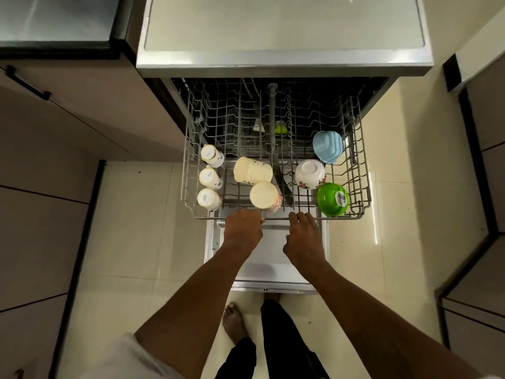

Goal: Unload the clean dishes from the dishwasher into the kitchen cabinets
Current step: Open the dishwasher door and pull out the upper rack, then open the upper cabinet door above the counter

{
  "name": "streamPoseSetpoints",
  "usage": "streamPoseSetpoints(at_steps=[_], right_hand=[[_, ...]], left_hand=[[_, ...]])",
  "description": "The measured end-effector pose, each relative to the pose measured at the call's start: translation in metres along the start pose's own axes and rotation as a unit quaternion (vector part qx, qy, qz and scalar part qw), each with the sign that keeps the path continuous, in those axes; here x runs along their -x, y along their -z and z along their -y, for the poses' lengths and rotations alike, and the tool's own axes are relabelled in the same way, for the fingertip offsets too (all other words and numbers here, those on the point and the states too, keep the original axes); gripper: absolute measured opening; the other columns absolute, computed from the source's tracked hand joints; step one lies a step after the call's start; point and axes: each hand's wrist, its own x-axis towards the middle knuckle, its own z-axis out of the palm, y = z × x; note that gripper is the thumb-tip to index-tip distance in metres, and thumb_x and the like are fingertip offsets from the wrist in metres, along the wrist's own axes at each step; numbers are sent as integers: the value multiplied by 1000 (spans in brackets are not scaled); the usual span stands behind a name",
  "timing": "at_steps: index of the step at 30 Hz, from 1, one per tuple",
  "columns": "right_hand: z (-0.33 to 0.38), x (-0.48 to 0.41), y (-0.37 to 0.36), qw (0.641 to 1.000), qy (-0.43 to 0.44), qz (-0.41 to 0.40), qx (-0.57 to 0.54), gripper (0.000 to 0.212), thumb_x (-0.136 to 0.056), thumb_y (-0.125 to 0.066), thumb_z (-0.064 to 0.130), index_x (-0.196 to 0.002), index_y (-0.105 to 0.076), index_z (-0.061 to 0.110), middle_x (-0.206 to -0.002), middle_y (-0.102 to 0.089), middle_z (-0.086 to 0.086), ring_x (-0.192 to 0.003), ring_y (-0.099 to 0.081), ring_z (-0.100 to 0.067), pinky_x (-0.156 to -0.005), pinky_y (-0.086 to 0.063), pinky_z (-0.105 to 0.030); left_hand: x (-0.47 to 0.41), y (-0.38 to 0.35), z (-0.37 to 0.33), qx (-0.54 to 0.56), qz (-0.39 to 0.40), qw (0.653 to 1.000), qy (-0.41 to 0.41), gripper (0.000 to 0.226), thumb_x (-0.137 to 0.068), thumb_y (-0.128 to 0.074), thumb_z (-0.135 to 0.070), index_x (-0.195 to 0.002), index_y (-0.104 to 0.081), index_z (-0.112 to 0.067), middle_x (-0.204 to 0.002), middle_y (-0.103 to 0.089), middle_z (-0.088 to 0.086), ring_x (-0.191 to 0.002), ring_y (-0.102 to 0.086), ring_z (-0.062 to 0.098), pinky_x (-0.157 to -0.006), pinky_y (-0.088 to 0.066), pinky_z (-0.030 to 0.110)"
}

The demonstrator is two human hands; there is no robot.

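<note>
The upper wire rack (363,170) of the dishwasher is pulled out over the open door (269,258). My left hand (243,228) and my right hand (304,236) both grip the rack's front rail. Upside down in the rack are three small white cups (209,177) along the left side. Two cream tumblers (252,170) (264,195) lie in the middle. A white flowered bowl (310,175), a light blue bowl (327,147) and a green bowl (332,199) sit on the right.
Beige cabinets with a black handle (27,83) stand on the left, and more cabinets (481,187) on the right. The steel dishwasher top (284,36) is straight ahead. My bare foot (233,321) stands on cream floor tiles in front of the door.
</note>
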Motion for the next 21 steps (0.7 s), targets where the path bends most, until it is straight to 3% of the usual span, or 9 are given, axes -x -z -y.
streamPoseSetpoints(at_steps=[7, 15, 21], right_hand=[[-6, 1, 6, 1000, 12, 15, -11, 64, -73, -75, 2, -133, -52, 3, -125, -59, -14, -120, -49, -28, -102, -45, -34], [-6, 0, 29, 996, 31, 66, -42, 53, -81, -75, 13, -130, -57, 6, -125, -62, -11, -118, -55, -26, -99, -47, -34], [19, 6, 75, 994, 83, 52, -39, 54, -81, -78, 15, -132, -61, 11, -133, -62, -7, -122, -57, -25, -96, -52, -35]], left_hand=[[9, 1, -6, 22, -11, 1000, 5, 24, -102, -58, -31, -116, -70, -15, -102, -72, 6, -96, -68, 23, -80, -51, 32], [23, 15, 10, 39, 69, 996, -40, 43, -94, -66, -34, -132, -57, -17, -124, -65, 6, -117, -61, 26, -96, -49, 41], [36, 74, 24, 4, 35, 999, -26, 24, -90, -67, -31, -109, -67, -16, -107, -71, 5, -100, -68, 27, -85, -53, 36]])
